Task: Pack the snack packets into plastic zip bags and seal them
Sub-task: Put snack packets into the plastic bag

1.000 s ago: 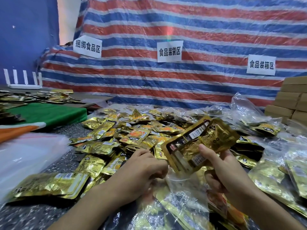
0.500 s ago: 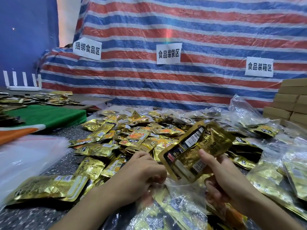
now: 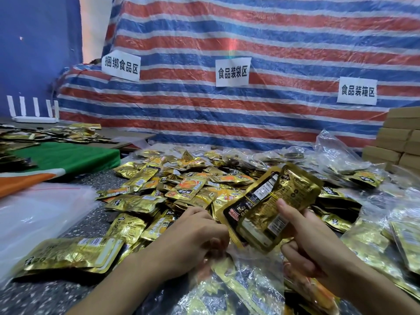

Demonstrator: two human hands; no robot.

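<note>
My right hand (image 3: 304, 242) grips a small stack of gold snack packets (image 3: 270, 205), tilted, thumb on top, just above a clear plastic zip bag (image 3: 247, 278) that lies in front of me with gold packets inside. My left hand (image 3: 193, 235) has its fingers curled at the bag's mouth and seems to pinch its edge; the fingertips are hidden. A big heap of loose gold packets (image 3: 186, 185) covers the dark speckled table (image 3: 45, 292) behind both hands.
A stack of empty clear zip bags (image 3: 38, 214) lies at the left, next to a green and orange cloth (image 3: 66, 158). Filled clear bags (image 3: 372, 237) pile up at the right, with cardboard boxes (image 3: 400, 142) behind. A striped tarp (image 3: 227, 105) with paper labels closes the back.
My right hand has lowered the stack of packets slightly toward the bag's mouth. My left hand has stayed at the bag's edge.
</note>
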